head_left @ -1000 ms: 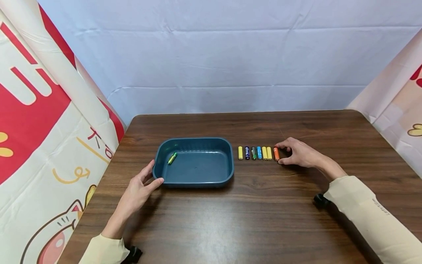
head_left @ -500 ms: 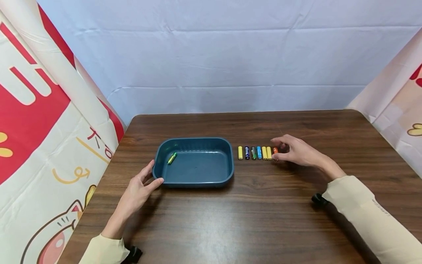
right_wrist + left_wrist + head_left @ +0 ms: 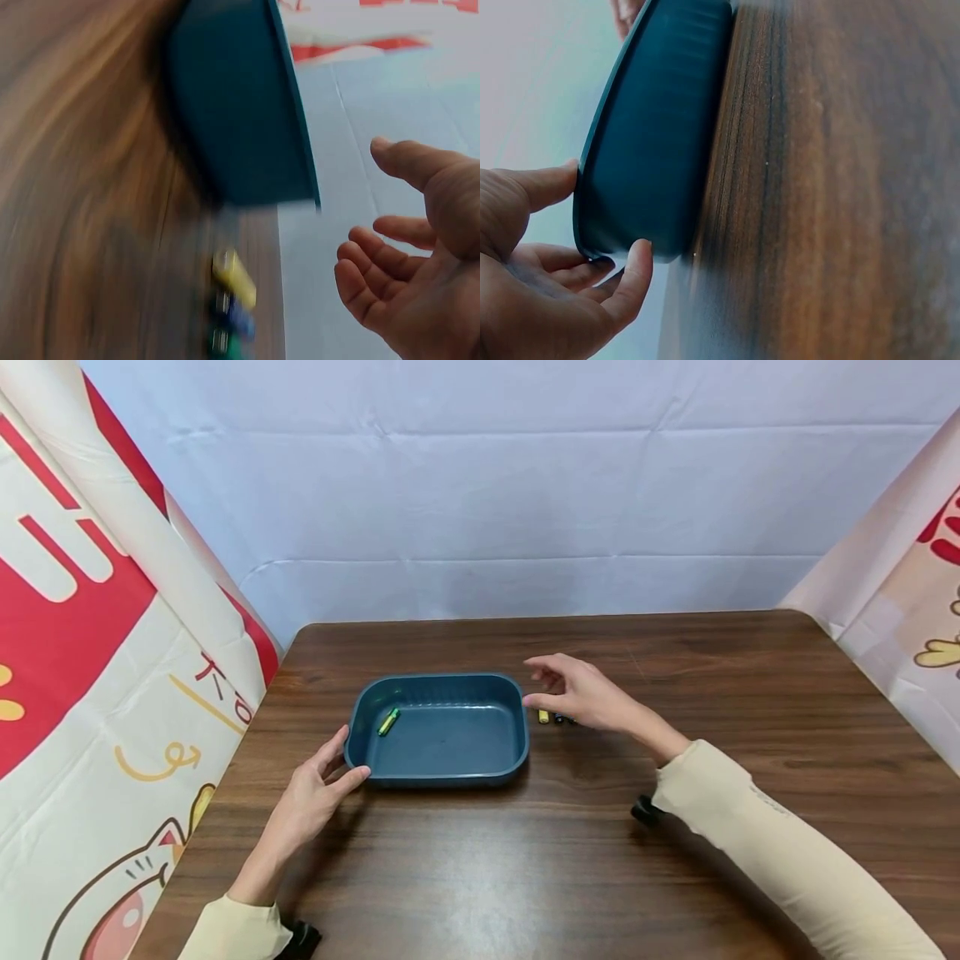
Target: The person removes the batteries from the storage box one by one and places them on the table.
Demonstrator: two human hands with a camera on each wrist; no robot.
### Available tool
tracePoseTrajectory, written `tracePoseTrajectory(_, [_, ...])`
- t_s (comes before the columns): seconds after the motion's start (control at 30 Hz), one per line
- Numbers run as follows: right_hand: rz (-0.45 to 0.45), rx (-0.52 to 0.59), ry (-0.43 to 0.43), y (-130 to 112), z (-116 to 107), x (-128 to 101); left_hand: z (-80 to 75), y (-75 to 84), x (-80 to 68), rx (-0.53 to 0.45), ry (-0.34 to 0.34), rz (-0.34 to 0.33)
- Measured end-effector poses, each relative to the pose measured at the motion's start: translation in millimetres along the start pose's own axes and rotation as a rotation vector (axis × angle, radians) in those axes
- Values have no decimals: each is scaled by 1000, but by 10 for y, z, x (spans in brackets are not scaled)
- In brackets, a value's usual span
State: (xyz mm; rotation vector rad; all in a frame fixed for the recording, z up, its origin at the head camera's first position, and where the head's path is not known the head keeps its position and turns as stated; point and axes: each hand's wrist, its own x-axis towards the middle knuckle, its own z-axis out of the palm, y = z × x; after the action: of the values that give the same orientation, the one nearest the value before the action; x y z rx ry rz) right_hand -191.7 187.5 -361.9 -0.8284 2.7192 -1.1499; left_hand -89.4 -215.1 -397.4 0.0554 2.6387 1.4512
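Note:
A dark teal plastic basin (image 3: 450, 776) sits on the table, with one green-and-yellow battery (image 3: 388, 722) lying inside near its left end. My left hand (image 3: 309, 793) holds the basin's near left corner, thumb and fingers on either side of it. My right hand (image 3: 588, 692) hovers by the basin's right end, above the battery row. Its fingers are loosely bent and nothing shows between them in the right wrist view. A yellow battery (image 3: 543, 716) and the ends of dark ones peek out below it; the hand hides the rest of the row.
The brown wooden table (image 3: 480, 860) extends around the basin. A pale cloth backdrop (image 3: 480, 485) hangs behind its far edge, and a printed cloth (image 3: 90, 693) hangs on the left. Black wrist devices (image 3: 647, 811) show beneath the sleeves.
My right hand has pushed the orange battery slightly left toward the yellow ones, left it, and moved left over the row to the basin's right end. The left hand stays at the basin.

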Motion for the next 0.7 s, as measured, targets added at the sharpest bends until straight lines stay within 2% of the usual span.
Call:
tracePoseTrajectory(0.23, [8, 8, -16, -362, 411, 339, -4, 7, -3, 6, -1, -7])
tracePoseTrajectory(0.53, [131, -34, -120, -641, 890, 722, -4, -6, -2, 5, -3, -2])
tracePoseTrajectory(0.7, [173, -51, -137, -765, 1065, 851, -9, 0, 9, 3, -10, -9])
